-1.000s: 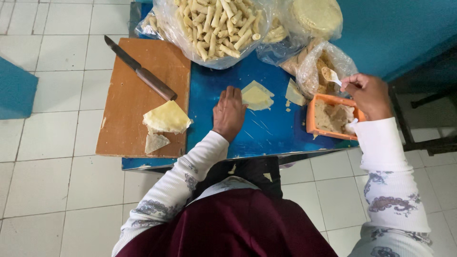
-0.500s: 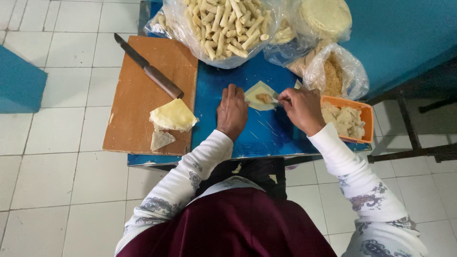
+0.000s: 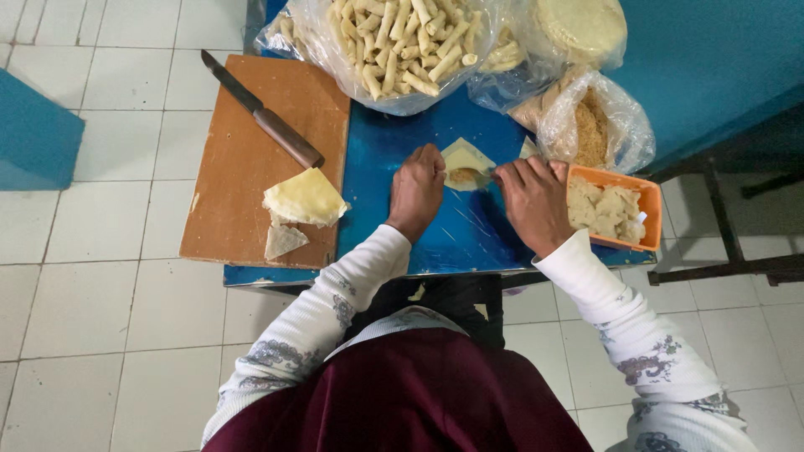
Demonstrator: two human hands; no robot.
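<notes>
Head view, looking down: her left hand [image 3: 416,191] presses flat on a triangular wrapper [image 3: 463,161] on the blue table [image 3: 469,238], while the right hand [image 3: 533,199] pinches filling [image 3: 463,177] onto it beside the orange tray [image 3: 646,211].

Probably a small home or street-food prep spot: blue surface [image 3: 469,243] on a white tiled floor [image 3: 100,218], wooden cutting board [image 3: 243,167] with knife [image 3: 264,113], big plastic bag of rolled snacks [image 3: 402,46], orange tub of filling [image 3: 615,209].
</notes>
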